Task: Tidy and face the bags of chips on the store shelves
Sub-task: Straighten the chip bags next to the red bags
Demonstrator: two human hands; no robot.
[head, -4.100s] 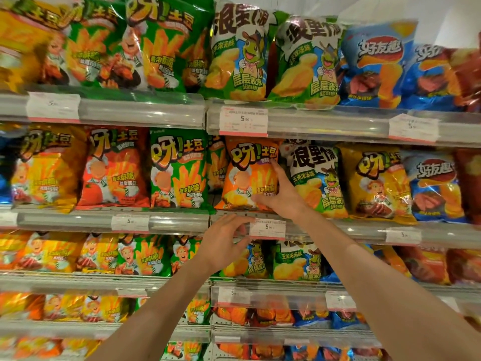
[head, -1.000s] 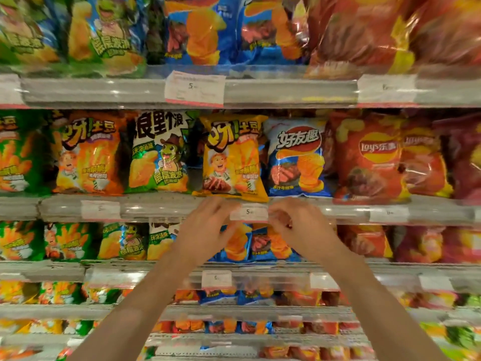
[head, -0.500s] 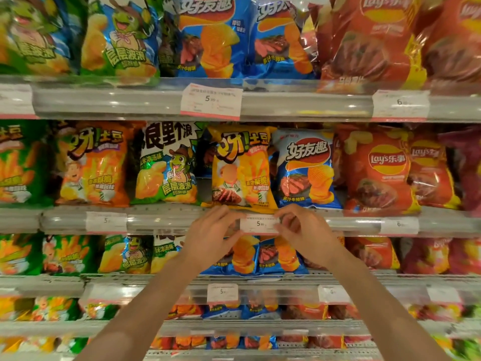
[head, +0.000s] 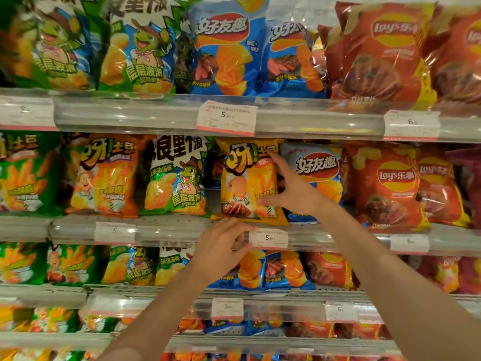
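Since half a second ago the right hand (head: 294, 190) has left the price tag (head: 268, 238) and risen to the yellow chip bag (head: 248, 182).

Its fingers (head: 273, 158) are spread wide across the right edge of that bag, index tip near the top corner and thumb low on the front; whether they truly grip the bag I cannot tell. The yellow chip bag stands upright on the shelf rail (head: 169, 230) directly above the price tag, between a green-and-white bag (head: 177, 178) on its left and a blue bag (head: 317, 168) on its right. The left hand (head: 221, 247) rests just left of the price tag, fingers loosely curled and pinching the tag's left end against the rail.
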